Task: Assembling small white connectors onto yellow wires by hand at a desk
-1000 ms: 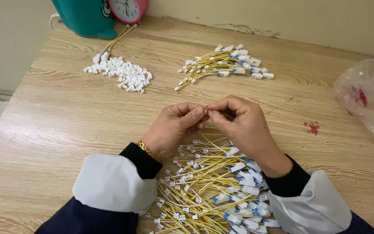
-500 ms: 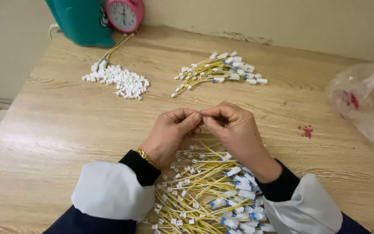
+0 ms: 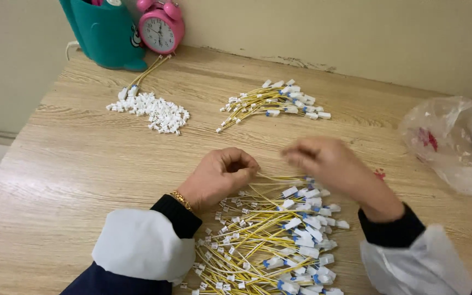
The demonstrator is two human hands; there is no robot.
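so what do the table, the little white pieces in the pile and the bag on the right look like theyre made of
Table: wood or wood-look laminate, pale and matte, with printed-looking grain streaks.
Pile of little white pieces: probably moulded plastic, opaque, with blocky uniform shapes.
Bag: thin clear plastic film, crinkled and glossy, with its contents showing through.

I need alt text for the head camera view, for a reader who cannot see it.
Two hands, left hand curled and right hand blurred, hover over a pile of yellow wires on a wooden table. Farther back lie white connectors, a second wire bundle, a pink clock and a plastic bag.
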